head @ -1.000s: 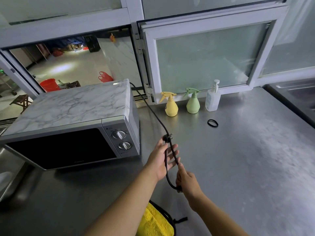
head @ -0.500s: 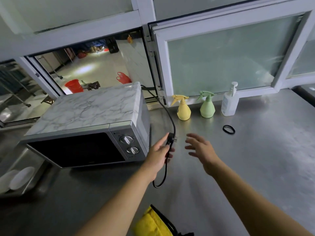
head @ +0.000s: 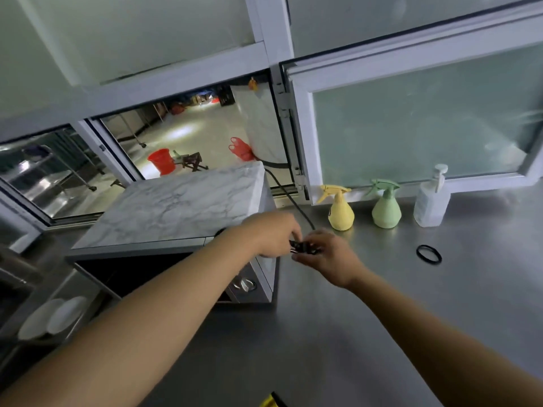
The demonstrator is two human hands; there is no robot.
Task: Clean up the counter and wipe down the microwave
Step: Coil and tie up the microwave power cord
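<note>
A microwave (head: 176, 210) with a marble-patterned top stands on the steel counter (head: 411, 304) at the left. Its black power cord (head: 289, 190) runs from behind it toward my hands. My left hand (head: 273, 235) and my right hand (head: 326, 254) meet just right of the microwave's front corner. Both hold the black plug end of the cord (head: 302, 247) between their fingers. A corner of a yellow cloth (head: 270, 402) shows at the bottom edge.
A yellow spray bottle (head: 340, 211), a green spray bottle (head: 385, 207) and a clear pump bottle (head: 432, 198) stand along the window frame. A black ring (head: 429, 254) lies on the counter to the right. White dishes (head: 53, 317) sit low at the left.
My right hand let go of the cord loop, opened, then came back to the plug. Both hands rose toward the microwave's corner with the cord gathered between them.
</note>
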